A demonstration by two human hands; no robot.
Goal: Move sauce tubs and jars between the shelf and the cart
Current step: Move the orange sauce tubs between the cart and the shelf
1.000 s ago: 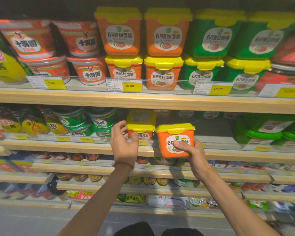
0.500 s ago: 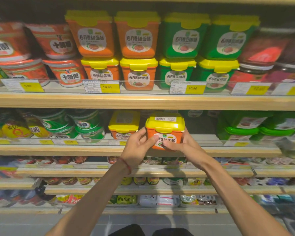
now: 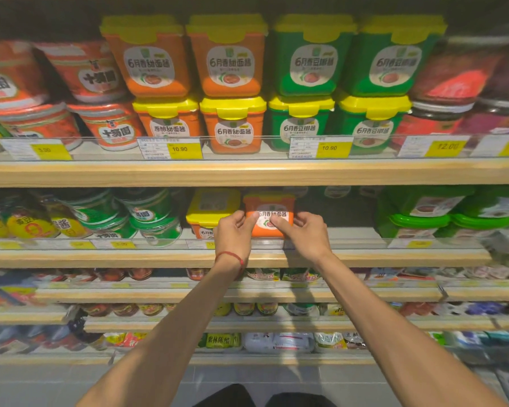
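Observation:
An orange sauce tub (image 3: pixel 269 205) with a yellow lid stands on the second shelf (image 3: pixel 394 257), just behind its clear front rail. My left hand (image 3: pixel 235 230) grips its left front corner and my right hand (image 3: pixel 303 233) grips its right front side, thumbs on the white label. Right beside it on the left sits another orange tub (image 3: pixel 212 208) with a yellow lid. The bottom of the held tub is hidden by my fingers and the rail.
The upper shelf (image 3: pixel 247 171) carries stacked orange tubs (image 3: pixel 229 124) and green tubs (image 3: pixel 303 124), red tubs at left, dark jars at right. Green round tubs (image 3: pixel 147 212) stand left of my hands, green tubs (image 3: pixel 423 212) right, with a gap between. Lower shelves hold small jars and packets.
The orange tub went from my right hand alone, in front of the shelf, to both hands, then in over the rail onto the second shelf. The view shifted right and closer.

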